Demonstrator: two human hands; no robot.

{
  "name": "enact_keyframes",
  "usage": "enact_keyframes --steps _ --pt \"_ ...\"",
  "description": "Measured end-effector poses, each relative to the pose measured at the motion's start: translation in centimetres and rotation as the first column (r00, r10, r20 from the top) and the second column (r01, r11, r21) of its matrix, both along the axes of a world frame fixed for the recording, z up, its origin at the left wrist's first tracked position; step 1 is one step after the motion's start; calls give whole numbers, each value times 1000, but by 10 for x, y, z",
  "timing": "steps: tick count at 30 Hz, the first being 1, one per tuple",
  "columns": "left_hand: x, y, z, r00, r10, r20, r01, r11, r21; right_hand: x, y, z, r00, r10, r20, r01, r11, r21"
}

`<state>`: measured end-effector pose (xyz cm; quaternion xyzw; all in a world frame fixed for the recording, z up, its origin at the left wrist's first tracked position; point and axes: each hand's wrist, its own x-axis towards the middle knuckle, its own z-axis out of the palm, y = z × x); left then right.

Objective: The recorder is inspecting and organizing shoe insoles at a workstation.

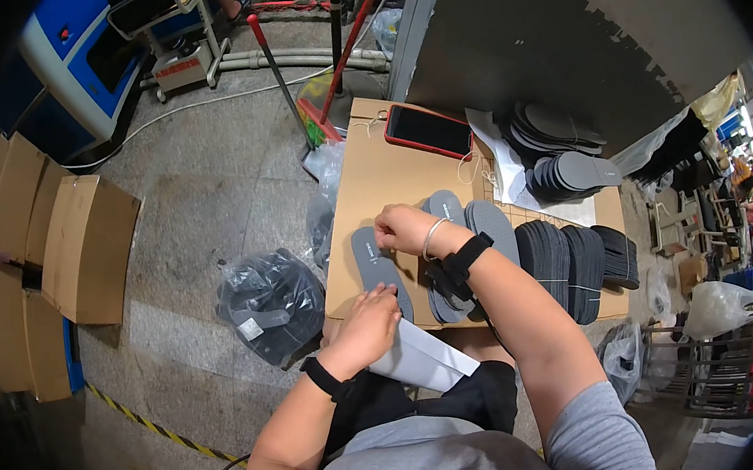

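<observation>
A grey insole (367,258) lies on the cardboard-covered work surface in front of me, with small printing near its upper end. My left hand (368,325) rests over the insole's lower part, fingers stretched out on it. Beside the insole's upper right edge, my right hand (401,231) has its fingers curled together; whatever may be between them is hidden. A white paper sheet (428,363) extends from beneath my left hand toward my lap. More grey insoles (490,225) lie right of my right hand, partly covered by my forearm.
Tied stacks of dark insoles (544,261) stand at the right, and grey insole piles (571,175) lie farther back. A red-cased phone (428,132) rests at the far edge. A plastic bag (271,307) sits on the floor left, near cardboard boxes (91,251).
</observation>
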<state>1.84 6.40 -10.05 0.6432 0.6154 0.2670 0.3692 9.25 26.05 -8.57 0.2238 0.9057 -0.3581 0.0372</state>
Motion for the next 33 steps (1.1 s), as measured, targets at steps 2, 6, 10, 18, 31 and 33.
enact_keyframes --steps 2,6,10,18,31,33 --pt "0 1 0 1000 -5 -9 5 1000 -10 -4 1 -2 999 16 37 -17 1000 26" --pt "1 1 0 1000 3 0 -3 1000 -7 -6 3 -12 1000 26 1 -27 998 62" --pt "1 1 3 1000 7 -2 -7 1000 2 -7 2 -18 1000 16 3 -17 995 98" --pt "3 1 3 1000 23 -5 -23 1000 13 -2 -5 -26 998 -41 -44 45 992 118" --pt "3 -25 42 997 27 74 -21 996 -87 8 -84 3 964 -264 10 251 926 282" --pt "5 -40 47 989 62 134 -55 997 -56 6 -103 6 963 -268 38 240 911 335"
